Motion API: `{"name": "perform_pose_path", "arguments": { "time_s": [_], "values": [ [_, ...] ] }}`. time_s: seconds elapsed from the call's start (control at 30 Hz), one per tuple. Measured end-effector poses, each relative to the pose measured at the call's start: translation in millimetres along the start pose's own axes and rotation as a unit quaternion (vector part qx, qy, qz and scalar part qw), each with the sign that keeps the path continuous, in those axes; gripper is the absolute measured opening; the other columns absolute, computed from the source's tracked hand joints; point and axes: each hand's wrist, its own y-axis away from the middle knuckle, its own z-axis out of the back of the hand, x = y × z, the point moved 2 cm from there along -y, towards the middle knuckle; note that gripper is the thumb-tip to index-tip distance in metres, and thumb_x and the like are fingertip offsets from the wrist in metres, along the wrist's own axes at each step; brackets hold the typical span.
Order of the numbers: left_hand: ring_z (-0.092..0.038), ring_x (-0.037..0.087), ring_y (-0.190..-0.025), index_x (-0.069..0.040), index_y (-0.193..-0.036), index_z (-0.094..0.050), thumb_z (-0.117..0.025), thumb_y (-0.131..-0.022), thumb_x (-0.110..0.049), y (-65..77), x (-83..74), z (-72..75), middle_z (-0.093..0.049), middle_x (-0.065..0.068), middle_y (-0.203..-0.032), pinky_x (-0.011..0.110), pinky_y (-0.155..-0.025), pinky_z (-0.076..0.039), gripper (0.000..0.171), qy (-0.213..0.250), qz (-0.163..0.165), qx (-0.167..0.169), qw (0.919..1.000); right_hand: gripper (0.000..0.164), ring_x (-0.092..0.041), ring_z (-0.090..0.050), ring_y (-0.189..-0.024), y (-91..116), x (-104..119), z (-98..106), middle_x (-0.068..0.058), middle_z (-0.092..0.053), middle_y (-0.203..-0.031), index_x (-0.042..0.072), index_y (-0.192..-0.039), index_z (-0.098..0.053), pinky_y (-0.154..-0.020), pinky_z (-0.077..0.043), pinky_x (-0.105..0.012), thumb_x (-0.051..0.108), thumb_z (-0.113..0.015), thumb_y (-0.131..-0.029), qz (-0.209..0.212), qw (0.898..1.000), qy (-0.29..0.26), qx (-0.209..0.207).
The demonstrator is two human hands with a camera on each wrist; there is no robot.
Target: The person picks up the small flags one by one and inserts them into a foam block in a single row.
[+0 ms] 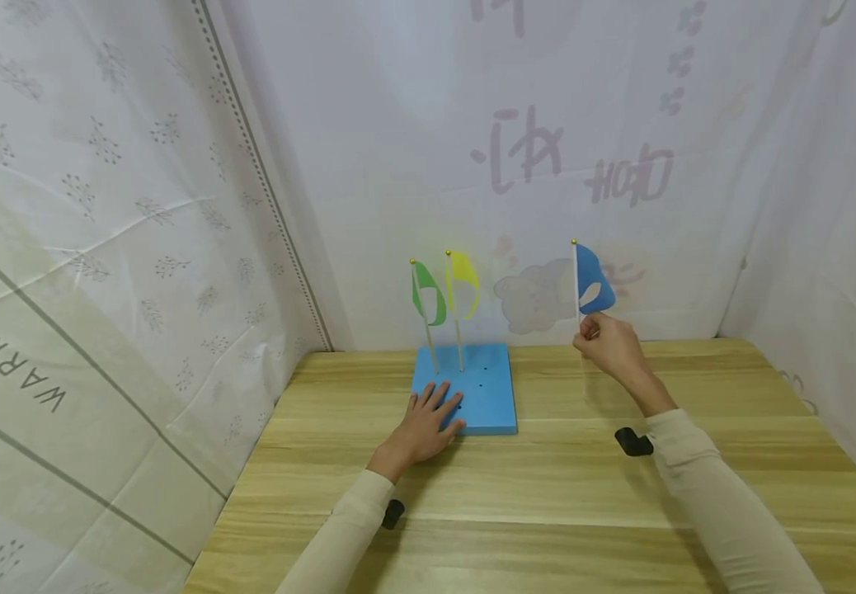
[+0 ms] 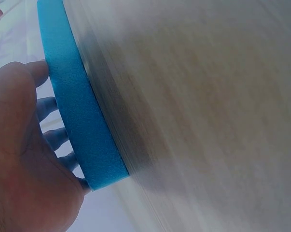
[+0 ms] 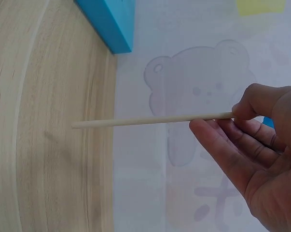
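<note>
Fingers spread, my left hand (image 1: 426,429) rests on the near left part of a blue foam block (image 1: 491,404) on the table. Two small flags stand in holes at the block's back left: a green flag (image 1: 429,293) and, to its right, a yellow flag (image 1: 463,285). Several small dark holes show in the block's top. Right of the block, my right hand (image 1: 609,345) pinches the stick of a blue flag (image 1: 593,279) between thumb and fingers. The right wrist view shows the bare lower stick (image 3: 145,121) reaching past the fingertips, apart from the block.
The wooden table (image 1: 547,511) reaches back to a white printed curtain (image 1: 398,165), with more curtain at both sides. Black pieces, one at each forearm (image 1: 633,442), show beside the sleeves.
</note>
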Motion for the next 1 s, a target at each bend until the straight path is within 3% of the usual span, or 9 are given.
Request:
{"name": "perform_pose_path", "arguments": {
  "time_s": [0.6, 1.0],
  "values": [
    [-0.016, 0.044, -0.165, -0.017, -0.168, -0.037, -0.047, -0.114, -0.046, -2.2, 2.4, -2.9, -0.023, 0.014, -0.178, 0.068, -0.131, -0.016, 0.062, -0.002, 0.0, 0.001, 1.0, 0.011, -0.023, -0.078, -0.077, -14.6, 15.1, -18.2, -0.02, -0.079, -0.096, 0.003, -0.099, -0.066, -0.058, -0.056, -0.026, 0.013, -0.065, -0.1, 0.01, 0.999, -0.032, -0.005],
    [-0.015, 0.044, -0.166, -0.017, -0.168, -0.037, -0.045, -0.115, -0.046, -0.8, 0.5, -0.5, -0.022, 0.015, -0.178, 0.068, -0.131, -0.015, 0.061, 0.004, 0.0, 0.001, 1.0, 0.009, -0.032, -0.078, -0.086, -21.8, 34.2, -30.4, -0.021, -0.078, -0.1, 0.002, -0.098, -0.066, -0.062, -0.054, -0.029, 0.011, -0.068, -0.099, 0.032, 0.998, -0.042, -0.013]
  ]
}}
